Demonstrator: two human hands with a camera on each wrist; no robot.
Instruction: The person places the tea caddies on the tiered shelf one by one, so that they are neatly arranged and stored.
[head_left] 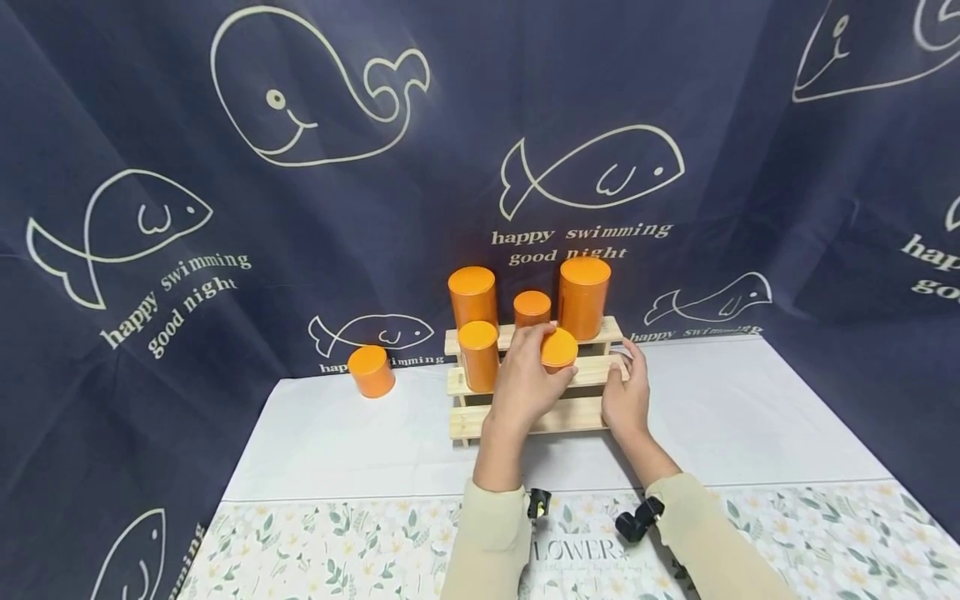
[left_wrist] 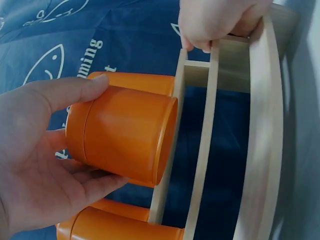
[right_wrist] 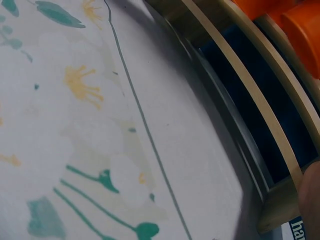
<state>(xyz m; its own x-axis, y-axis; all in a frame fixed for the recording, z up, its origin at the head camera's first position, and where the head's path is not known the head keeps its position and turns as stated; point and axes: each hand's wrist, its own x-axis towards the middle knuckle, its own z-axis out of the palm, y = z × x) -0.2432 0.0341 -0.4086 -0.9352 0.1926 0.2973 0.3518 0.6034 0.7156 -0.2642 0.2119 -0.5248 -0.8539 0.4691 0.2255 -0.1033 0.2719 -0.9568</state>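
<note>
My left hand holds an orange lidded canister between thumb and fingers, over the middle tier of a three-step wooden shelf. In the left wrist view, this canister lies sideways in the picture, its base close to the slats; whether it touches them I cannot tell. My right hand grips the shelf's right end. Only a bit of that hand shows in the right wrist view. To the left of the held canister, a slimmer canister stands on the middle tier.
Three more orange canisters stand on the top tier: a tall left one, a small middle one and the tallest at right. A short canister sits on the white table, left of the shelf. Dark-blue fabric hangs behind.
</note>
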